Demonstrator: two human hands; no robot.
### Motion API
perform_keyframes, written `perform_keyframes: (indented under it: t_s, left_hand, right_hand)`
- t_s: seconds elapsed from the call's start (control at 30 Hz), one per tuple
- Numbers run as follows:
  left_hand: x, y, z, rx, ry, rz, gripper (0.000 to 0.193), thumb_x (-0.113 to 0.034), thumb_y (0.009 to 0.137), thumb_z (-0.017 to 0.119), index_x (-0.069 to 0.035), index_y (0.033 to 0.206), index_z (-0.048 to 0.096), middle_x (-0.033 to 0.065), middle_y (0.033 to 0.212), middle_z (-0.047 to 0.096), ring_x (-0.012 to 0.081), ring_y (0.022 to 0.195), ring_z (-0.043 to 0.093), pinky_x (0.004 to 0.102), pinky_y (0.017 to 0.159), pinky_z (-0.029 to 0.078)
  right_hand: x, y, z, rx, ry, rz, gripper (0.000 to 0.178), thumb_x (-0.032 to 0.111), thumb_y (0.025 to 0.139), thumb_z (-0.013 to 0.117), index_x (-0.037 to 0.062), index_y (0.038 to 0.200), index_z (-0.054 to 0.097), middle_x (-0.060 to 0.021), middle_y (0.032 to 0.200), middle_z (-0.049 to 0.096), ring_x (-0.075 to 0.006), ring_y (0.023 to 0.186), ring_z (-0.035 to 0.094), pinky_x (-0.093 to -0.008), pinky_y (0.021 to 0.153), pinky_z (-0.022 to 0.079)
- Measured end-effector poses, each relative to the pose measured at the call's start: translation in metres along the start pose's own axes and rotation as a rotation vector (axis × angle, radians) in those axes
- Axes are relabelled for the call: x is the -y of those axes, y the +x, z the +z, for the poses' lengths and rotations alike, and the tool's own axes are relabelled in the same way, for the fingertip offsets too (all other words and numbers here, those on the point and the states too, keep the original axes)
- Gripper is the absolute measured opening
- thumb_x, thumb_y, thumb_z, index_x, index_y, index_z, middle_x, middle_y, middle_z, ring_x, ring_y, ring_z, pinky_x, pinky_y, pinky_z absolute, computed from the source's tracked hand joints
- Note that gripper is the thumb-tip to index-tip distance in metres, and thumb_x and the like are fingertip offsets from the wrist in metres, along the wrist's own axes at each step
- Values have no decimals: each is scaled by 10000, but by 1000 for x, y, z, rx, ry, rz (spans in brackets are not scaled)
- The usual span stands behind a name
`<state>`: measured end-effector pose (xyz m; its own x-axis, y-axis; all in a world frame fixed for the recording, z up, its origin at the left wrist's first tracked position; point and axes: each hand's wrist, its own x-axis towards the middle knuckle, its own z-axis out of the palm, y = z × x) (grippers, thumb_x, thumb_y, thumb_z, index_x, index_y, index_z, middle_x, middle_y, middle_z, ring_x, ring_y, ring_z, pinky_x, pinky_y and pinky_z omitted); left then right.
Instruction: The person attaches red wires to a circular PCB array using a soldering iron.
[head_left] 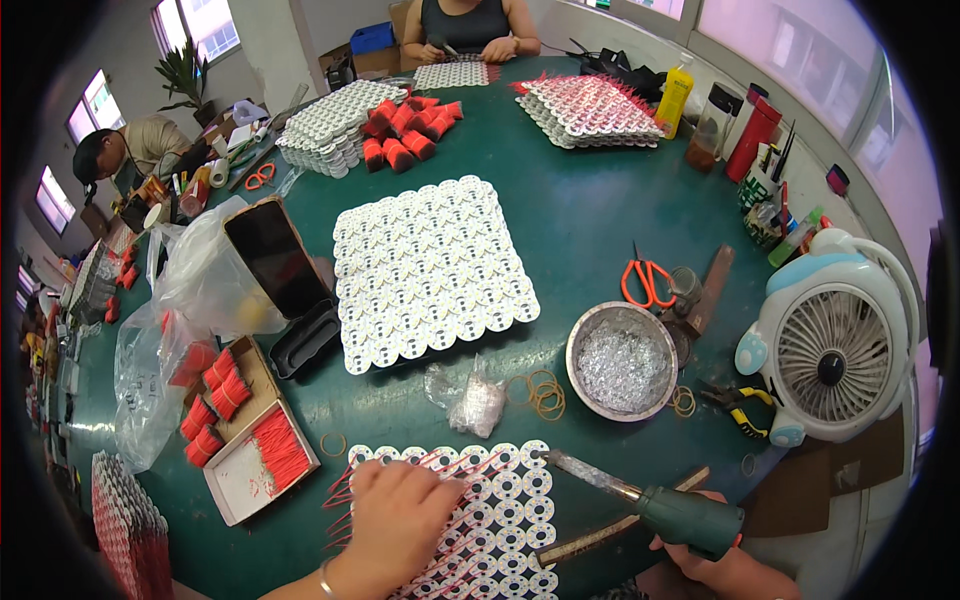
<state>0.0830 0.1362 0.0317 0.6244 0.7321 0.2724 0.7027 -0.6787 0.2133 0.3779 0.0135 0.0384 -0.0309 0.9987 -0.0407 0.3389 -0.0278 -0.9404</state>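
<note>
My left hand (398,520) lies flat, fingers spread, on a panel of small round white circuit discs (505,500) with thin red wires (345,490) sticking out at its left side. My right hand (720,568) grips the green handle of a soldering iron (660,505), whose metal tip rests at the panel's top right corner. A long metal bar (600,535) lies under the iron beside the panel.
A larger white disc panel (430,270) lies mid-table. Around it: metal bowl of clear bits (620,362), orange scissors (648,280), small fan (835,345), rubber bands (540,392), box of red wire bundles (255,440), a phone on a stand (275,260). Other people work at the far and left sides.
</note>
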Motion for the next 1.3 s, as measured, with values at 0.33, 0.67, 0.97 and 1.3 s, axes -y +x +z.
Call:
perform_keyframes:
  t_s: [0.33,0.67,0.97,1.3]
  left_hand:
    - [-21,1,25,-134,-129,-62,135,-118,638,626,-162,764,647,-54,658,496,129,680,482,331,691,287]
    - [-20,2,33,-134,-137,-93,103,-122,631,644,-171,718,620,-45,631,476,140,670,467,339,668,269]
    - [-19,4,34,-124,-155,-91,98,-115,640,630,-175,717,623,-44,641,487,142,688,468,340,678,278]
    - [-21,5,34,-113,-152,-114,76,-130,638,639,-181,690,617,-44,649,498,146,691,469,343,685,279]
  right_hand:
    - [0,-7,11,57,-104,36,203,48,765,582,-29,952,566,-98,787,591,-156,584,624,-255,524,505]
    - [12,5,17,42,-417,-173,241,61,673,660,40,911,631,-80,846,632,-205,697,625,-290,649,494]
    - [9,7,20,57,-443,-152,278,107,625,673,74,899,647,-76,808,634,-235,722,612,-297,674,482]
    - [-5,-5,21,20,-10,-126,259,105,706,640,10,942,599,-83,783,618,-181,630,620,-277,533,485]
